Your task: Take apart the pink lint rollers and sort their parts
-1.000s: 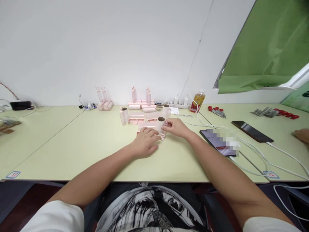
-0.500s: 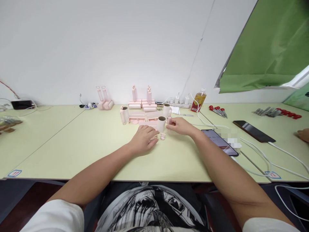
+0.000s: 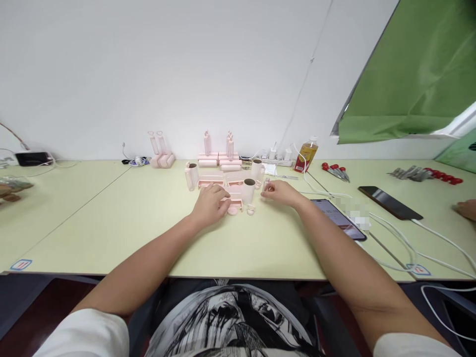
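Observation:
My right hand (image 3: 282,193) is closed in a pinch around a translucent pink handle (image 3: 267,184), which stands upright at the fingertips. My left hand (image 3: 210,206) hovers low or rests, palm down, with its fingers loosely apart, beside an open pink case part (image 3: 236,203); I cannot tell whether it touches it. A round pink disc (image 3: 232,211) and a small pink cap-like piece (image 3: 250,209) lie in front. Between my hands stands a white paper roll (image 3: 248,191) with a cardboard core. Behind it is another roll (image 3: 256,168); more pink trays (image 3: 211,183) lie behind my left hand.
Pink lint rollers (image 3: 162,159) stand along the wall, with more handles (image 3: 230,148) on pink boxes. To the right are a drink bottle (image 3: 307,154), a phone (image 3: 340,219), white cables and red-tipped tools (image 3: 335,171). Another person's hand (image 3: 466,210) is at the right edge.
My left hand has moved left and slightly back, uncovering the pink case part and the disc. My right hand has shifted slightly right with the handle, away from the front roll.

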